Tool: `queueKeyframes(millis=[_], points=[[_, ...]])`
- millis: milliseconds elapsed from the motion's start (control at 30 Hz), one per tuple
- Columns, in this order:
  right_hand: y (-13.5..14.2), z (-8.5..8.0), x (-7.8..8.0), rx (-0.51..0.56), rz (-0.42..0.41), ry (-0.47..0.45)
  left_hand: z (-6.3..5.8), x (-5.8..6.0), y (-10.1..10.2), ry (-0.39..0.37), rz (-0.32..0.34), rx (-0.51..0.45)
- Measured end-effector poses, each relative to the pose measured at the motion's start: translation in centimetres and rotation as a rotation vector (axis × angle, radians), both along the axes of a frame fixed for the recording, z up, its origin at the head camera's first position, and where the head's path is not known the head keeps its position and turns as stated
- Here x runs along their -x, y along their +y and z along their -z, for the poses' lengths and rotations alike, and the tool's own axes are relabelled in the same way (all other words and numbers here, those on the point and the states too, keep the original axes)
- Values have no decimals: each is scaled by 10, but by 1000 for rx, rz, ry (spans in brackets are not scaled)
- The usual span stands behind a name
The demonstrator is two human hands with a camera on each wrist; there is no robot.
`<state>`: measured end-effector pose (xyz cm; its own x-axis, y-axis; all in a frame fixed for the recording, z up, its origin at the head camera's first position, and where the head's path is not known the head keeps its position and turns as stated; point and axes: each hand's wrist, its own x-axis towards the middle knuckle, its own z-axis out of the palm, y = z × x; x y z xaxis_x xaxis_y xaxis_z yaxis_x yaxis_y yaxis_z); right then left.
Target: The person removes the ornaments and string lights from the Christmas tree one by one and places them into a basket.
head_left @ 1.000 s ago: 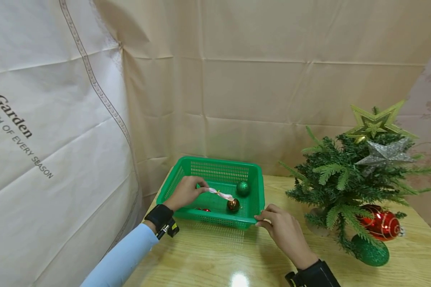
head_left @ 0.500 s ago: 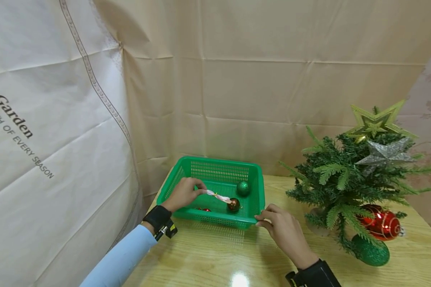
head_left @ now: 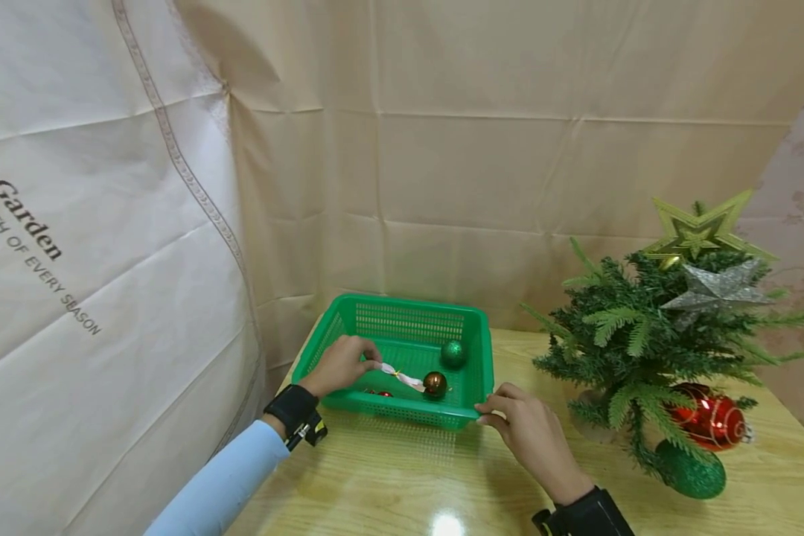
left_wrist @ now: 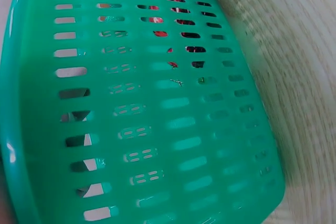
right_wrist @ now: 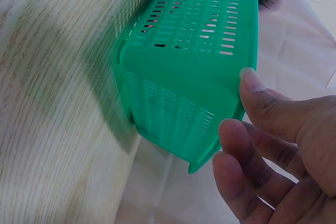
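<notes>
In the head view my left hand [head_left: 345,365] reaches over the green plastic basket [head_left: 409,409]. Thumb and fingers pinch one end of a slim pale pink and white twisted ornament [head_left: 407,380] with a gold tie. Its far end is right at a bronze bauble [head_left: 435,384] lying in the basket. Behind that bauble lies a green glitter bauble [head_left: 452,353], and something small and red [head_left: 384,393] shows by the near wall. My right hand [head_left: 525,424] grips the basket's near right corner, thumb and fingertips on the rim [right_wrist: 245,90] in the right wrist view.
On the right of the wooden table [head_left: 375,476] stands a small artificial Christmas tree [head_left: 636,335]. It bears a gold star [head_left: 700,231], a silver star [head_left: 717,286], a red bauble [head_left: 713,418] and a green bauble [head_left: 693,470]. Beige cloth [head_left: 469,179] hangs behind the basket.
My left hand has drawn slightly left and down with the pink and white ornament, whose far end has shifted from over the bronze bauble to its left side. The right hand stays put.
</notes>
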<state>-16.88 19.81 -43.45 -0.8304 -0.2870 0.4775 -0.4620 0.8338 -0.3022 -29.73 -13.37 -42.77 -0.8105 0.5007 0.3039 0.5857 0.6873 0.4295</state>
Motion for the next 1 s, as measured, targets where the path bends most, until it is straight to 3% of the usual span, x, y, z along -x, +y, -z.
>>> queueKeyframes(millis=[467,1000], points=[[0,0,-1,3,0,-9,4,2,-3,-12,-8,36],[0,1,1,10,-1,4,5,2,-8,-63,32,110]])
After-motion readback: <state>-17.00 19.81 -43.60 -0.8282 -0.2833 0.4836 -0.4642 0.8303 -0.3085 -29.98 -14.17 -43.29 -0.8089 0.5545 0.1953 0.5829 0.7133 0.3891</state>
